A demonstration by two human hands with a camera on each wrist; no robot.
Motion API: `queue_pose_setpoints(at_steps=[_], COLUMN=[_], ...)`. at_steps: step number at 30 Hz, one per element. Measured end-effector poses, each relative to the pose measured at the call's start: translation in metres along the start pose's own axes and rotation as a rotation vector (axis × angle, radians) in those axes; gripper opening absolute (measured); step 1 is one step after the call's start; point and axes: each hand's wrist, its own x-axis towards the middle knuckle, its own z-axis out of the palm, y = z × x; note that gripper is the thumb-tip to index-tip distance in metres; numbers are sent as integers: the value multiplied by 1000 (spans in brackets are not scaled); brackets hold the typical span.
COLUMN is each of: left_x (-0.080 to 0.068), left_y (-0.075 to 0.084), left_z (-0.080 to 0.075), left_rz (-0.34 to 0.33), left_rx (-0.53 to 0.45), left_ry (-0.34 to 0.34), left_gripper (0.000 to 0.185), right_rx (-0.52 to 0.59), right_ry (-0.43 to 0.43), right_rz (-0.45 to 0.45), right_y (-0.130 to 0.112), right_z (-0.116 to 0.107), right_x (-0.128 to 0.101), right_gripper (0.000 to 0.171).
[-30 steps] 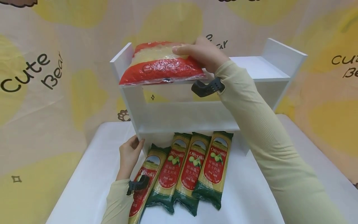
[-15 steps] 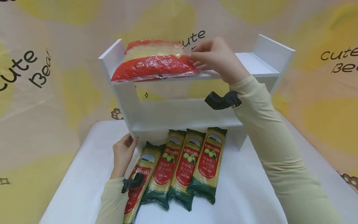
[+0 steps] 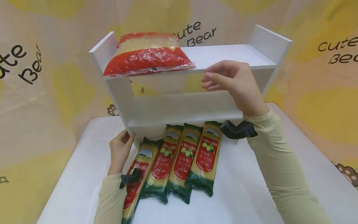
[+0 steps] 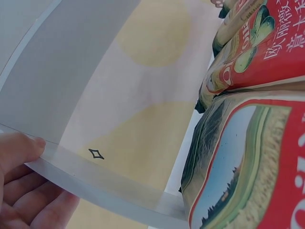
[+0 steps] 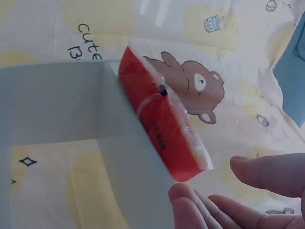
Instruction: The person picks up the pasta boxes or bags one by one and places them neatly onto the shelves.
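now | left grip (image 3: pixel 119 149) curled on shelf (image 3: pixel 123 93) | right grip (image 3: pixel 233 82) loose, empty | packs (image 3: pixel 205 155) read "olivoila"

White shelf (image 3: pixel 237 54) on table (image 3: pixel 246 193) (red bag (image 3: pixel 146 59) on top), four pasta packs (image 3: pixel 179 161) below.

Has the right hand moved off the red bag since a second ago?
Yes. The right hand has dropped from the red bag to below the white shelf's top board, empty.

Left hand (image 3: pixel 120 151) curls in a grip; right hand (image 3: pixel 233 84) hangs loosely open.
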Motion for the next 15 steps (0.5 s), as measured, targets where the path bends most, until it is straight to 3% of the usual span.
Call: queue_pose_setpoints(at_steps=[15], left_x=[1], left_y=[1], left_z=[1], left_rz=[-3], left_rx=[-22], left_ry=[8], left_gripper=[25], right_rx=[-3], right_ry=[18], right_rz=[147], right_y=[67], right_z=[-7], right_x=[-64], right_gripper=[26])
